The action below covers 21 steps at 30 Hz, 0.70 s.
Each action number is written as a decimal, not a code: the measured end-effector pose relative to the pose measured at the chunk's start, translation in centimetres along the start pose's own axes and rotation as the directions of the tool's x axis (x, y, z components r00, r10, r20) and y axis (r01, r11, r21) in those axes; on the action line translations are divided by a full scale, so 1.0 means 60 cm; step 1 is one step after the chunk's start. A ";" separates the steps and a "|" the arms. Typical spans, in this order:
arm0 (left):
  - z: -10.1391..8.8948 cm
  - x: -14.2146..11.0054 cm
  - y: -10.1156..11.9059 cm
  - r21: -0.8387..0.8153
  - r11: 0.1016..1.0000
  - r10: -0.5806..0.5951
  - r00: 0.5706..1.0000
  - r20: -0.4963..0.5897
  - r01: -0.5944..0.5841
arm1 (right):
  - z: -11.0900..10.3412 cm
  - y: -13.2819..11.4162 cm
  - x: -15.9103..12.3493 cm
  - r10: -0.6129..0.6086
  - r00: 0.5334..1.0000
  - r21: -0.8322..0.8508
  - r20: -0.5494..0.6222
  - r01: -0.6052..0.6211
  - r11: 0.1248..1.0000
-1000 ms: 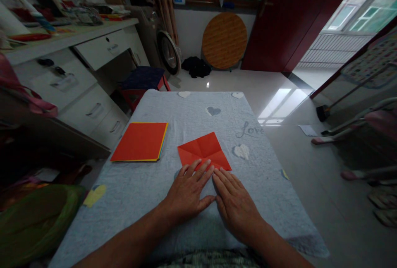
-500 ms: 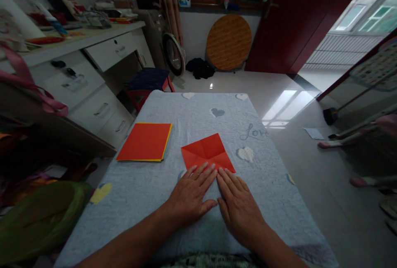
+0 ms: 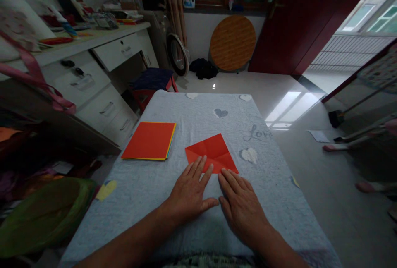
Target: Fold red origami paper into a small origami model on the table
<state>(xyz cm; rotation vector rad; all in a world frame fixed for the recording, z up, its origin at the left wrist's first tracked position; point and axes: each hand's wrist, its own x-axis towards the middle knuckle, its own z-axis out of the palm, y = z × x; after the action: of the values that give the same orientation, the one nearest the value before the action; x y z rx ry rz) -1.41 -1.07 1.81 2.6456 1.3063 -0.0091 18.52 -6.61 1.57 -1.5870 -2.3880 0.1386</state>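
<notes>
A red sheet of paper (image 3: 214, 150) with crease lines across it lies on the cloth-covered table (image 3: 149, 214). Its near edge is folded or straight, and my fingers hide part of it. My left hand (image 3: 192, 189) rests flat with fingers spread, the fingertips on the paper's near left part. Beside it, my right hand (image 3: 240, 202) lies flat too, its fingertips at the near right edge of the sheet. To the left is a stack of coloured paper (image 3: 149, 140), red on top with yellow and blue edges showing.
A white desk (image 3: 102, 82) with drawers stands at the left, and a stool (image 3: 151, 80) with a dark seat is beyond the table's far left corner. A green basket-like thing (image 3: 46, 218) sits low at the left. A round wooden board (image 3: 232, 42) leans on the far wall.
My left hand's fingers have moved slightly up and left over the paper and spread apart. The right hand stays almost in place at the near edge. The whole view has shifted a little.
</notes>
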 end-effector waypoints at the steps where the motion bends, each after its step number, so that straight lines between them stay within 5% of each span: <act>1: 0.000 -0.001 -0.002 0.011 1.000 -0.011 1.000 0.002 0.011 | -0.004 -0.001 0.004 0.016 1.000 0.004 0.018 -0.016 1.000; 9: 0.011 -0.040 -0.041 0.072 0.997 0.011 1.000 -0.027 -0.009 | -0.023 -0.021 0.043 0.026 0.989 -0.066 0.146 -0.016 0.998; 21: 0.015 -0.083 -0.063 0.130 0.991 0.056 0.987 -0.151 -0.037 | -0.021 -0.048 0.064 0.047 0.990 -0.147 0.132 -0.027 0.989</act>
<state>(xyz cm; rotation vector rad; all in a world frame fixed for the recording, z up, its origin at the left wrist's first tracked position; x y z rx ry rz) -7.39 -2.90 0.71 2.8340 1.3307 0.1258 14.90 -4.29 4.09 -1.7387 -2.5234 0.0840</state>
